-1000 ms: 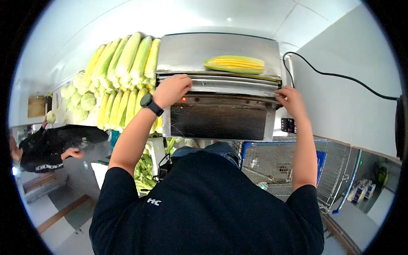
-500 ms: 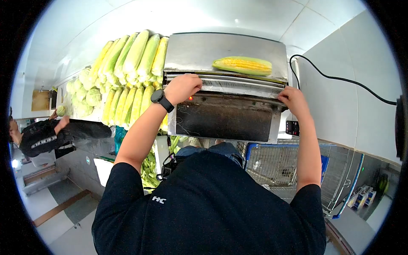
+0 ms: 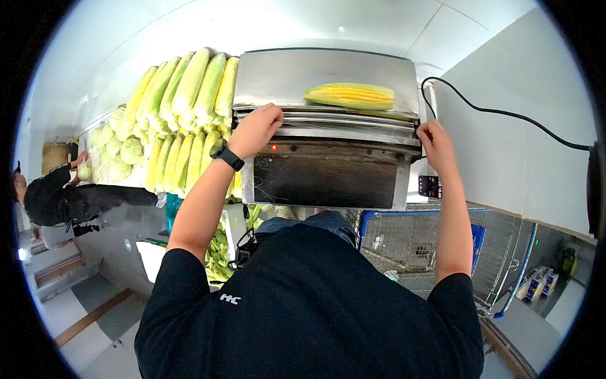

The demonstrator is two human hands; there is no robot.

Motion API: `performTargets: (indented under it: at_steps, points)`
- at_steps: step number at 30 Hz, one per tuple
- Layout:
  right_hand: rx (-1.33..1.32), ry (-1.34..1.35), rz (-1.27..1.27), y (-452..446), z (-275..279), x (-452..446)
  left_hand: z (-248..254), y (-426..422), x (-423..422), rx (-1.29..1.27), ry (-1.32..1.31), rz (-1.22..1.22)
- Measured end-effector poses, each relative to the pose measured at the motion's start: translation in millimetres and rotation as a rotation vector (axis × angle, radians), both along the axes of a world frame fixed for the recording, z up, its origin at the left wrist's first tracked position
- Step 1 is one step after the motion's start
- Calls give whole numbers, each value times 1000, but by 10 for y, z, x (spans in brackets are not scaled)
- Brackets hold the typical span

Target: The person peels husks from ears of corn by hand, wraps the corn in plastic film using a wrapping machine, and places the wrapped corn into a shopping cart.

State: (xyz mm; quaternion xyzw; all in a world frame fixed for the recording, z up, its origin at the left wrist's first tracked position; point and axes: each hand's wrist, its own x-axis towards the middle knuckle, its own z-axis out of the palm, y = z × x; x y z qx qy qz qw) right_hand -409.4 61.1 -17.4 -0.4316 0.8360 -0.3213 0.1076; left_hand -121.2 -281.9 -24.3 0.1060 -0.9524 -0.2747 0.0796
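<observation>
In front of me stands a metal film-wrapping machine with a dark flat plate at its near side. Clear cling film stretches shiny across its roller, between my hands. My left hand, with a black watch on the wrist, is closed in a pinch at the film's left end. At the right end my right hand is closed too, its fingertips pinched on the film's edge. Behind the roller, one partly husked corn cob lies on the machine's steel top, touched by neither hand.
Stacked corn cobs and several cabbages lie left of the machine. A co-worker at far left has a hand on a cabbage. A wire shopping cart stands at right, below a black cable.
Both hands have moved slightly up and away from me relative to the machine, still pinched at the film's ends. The view has shifted a little. The co-worker's arm has moved toward a cabbage.
</observation>
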Motion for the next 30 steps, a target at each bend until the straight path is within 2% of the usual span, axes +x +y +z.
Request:
performTargets:
  at_steps: [5,7,8,10,22,26,28,29,30]
  points:
    - [-51,3,1,-13,-19,-9,47,64,-57,47,25,28]
    - [121,-69,97,-12,48,37,27,72,-59,51,38,34]
    - [122,-69,95,-19,48,41,22,74,-64,57,30,48]
    - [202,30,166,-27,34,29,20,60,-66,65,28,48]
    - [336,232,373,-160,43,-131,-14,26,-56,62,70,37]
    - [341,215,350,-144,-41,-103,-38,23,-51,96,100,67]
    - [193,47,157,-81,-114,-104,-58,27,-66,79,124,83]
    - [194,46,161,-60,-163,-127,-67,38,-74,62,144,94]
    - [69,38,128,-31,-218,-151,-83,57,-81,63,143,96]
